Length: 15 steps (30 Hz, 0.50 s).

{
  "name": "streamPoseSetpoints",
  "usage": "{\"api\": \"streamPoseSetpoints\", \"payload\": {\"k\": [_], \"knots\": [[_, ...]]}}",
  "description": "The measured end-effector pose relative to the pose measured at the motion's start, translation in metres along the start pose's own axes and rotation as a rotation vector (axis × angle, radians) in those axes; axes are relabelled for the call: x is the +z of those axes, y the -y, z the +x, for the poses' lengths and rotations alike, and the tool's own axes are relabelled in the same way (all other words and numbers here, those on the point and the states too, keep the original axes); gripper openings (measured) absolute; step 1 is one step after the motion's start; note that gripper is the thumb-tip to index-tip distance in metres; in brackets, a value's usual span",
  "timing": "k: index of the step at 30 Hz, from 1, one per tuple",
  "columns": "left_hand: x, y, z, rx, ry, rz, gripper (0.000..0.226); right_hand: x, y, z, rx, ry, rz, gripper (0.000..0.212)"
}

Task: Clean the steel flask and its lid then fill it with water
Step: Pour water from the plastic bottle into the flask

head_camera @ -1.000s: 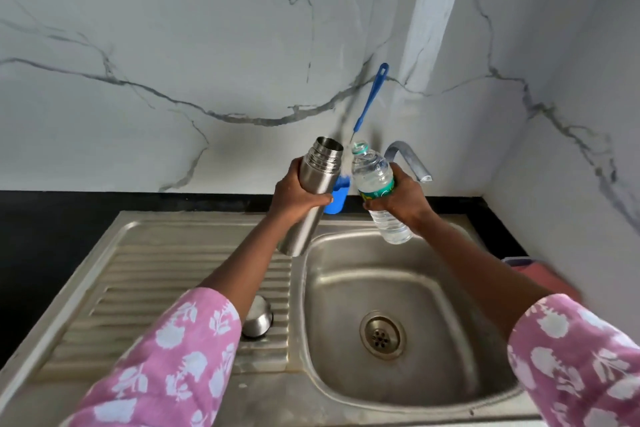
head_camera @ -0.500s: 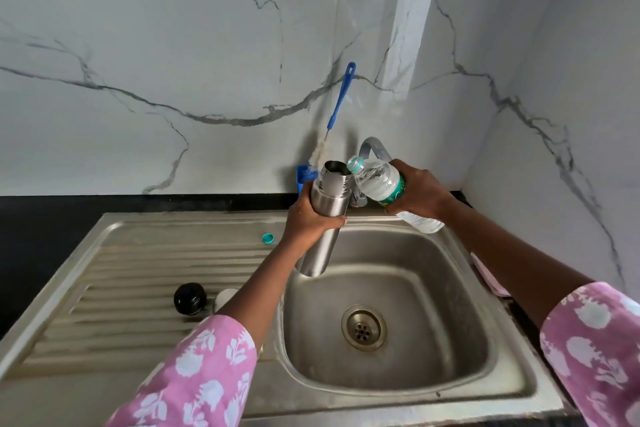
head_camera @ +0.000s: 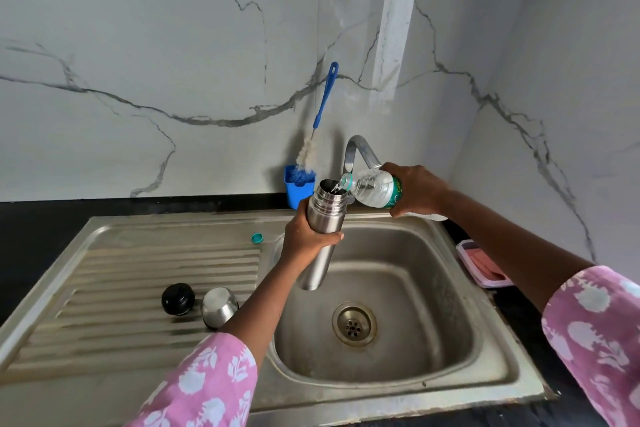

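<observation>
Filling now: left hand (head_camera: 304, 239) wrapped round the flask (head_camera: 322, 229) over the sink (head_camera: 450, 333), right hand (head_camera: 415, 191) gripping the tipped bottle (head_camera: 374, 188) at its mouth. Lid (head_camera: 219, 307) and stopper (head_camera: 178, 298) wait on the drainboard, capping left.

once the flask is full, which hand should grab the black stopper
Probably right: the left hand grips the flask, while the right hand holds just the bottle, easily set down. The stopper lies on the drainboard.
</observation>
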<state>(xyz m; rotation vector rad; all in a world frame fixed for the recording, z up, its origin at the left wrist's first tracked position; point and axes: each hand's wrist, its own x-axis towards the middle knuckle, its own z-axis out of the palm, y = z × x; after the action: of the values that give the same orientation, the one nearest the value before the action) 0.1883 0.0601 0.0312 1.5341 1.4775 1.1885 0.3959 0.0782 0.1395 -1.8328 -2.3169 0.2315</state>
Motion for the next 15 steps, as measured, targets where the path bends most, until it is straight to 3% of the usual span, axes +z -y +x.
{"api": "streamPoseSetpoints", "payload": {"k": [15], "knots": [[0.0085,0.0071,-0.0079,-0.016,0.011,-0.016,0.067,-0.0071,-0.0052,-0.0086,-0.001,-0.013,-0.038,0.071]]}}
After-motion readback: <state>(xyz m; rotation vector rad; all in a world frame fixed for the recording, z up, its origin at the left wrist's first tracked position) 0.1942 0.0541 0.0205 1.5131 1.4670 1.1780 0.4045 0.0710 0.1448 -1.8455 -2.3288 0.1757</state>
